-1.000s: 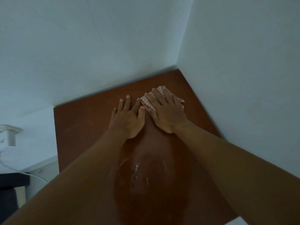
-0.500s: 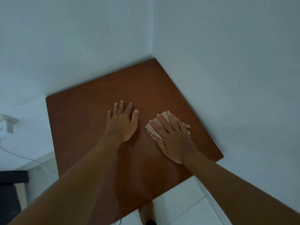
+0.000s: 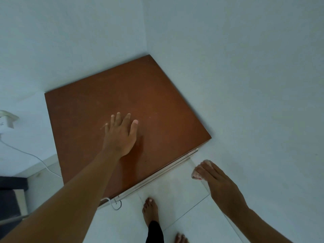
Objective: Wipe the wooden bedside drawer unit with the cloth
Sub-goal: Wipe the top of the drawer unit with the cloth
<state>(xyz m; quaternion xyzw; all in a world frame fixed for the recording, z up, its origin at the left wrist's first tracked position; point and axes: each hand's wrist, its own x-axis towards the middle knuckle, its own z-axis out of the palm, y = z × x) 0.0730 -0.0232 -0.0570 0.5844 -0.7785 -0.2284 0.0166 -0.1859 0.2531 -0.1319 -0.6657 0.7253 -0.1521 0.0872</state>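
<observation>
The wooden bedside drawer unit (image 3: 157,95) stands in the corner of two white walls, its brown top seen from above. My left hand (image 3: 121,135) lies flat on the middle of that top, fingers spread. Off the unit's front right corner, over the floor, hovers my right hand (image 3: 217,183). It is curled over the pale checked cloth (image 3: 196,176), of which only small bits show at the fingertips; the rest is hidden under the hand.
A white charger (image 3: 6,121) sits in a wall socket at the left, its cable (image 3: 35,157) trailing down behind the unit. A thin wire loop (image 3: 116,205) hangs at the unit's front left corner. My bare feet (image 3: 150,211) stand on white floor tiles (image 3: 175,190).
My right hand slid the cloth from the back of the top toward the front right and has come off the unit. My left hand stayed flat on top. The view pulled back.
</observation>
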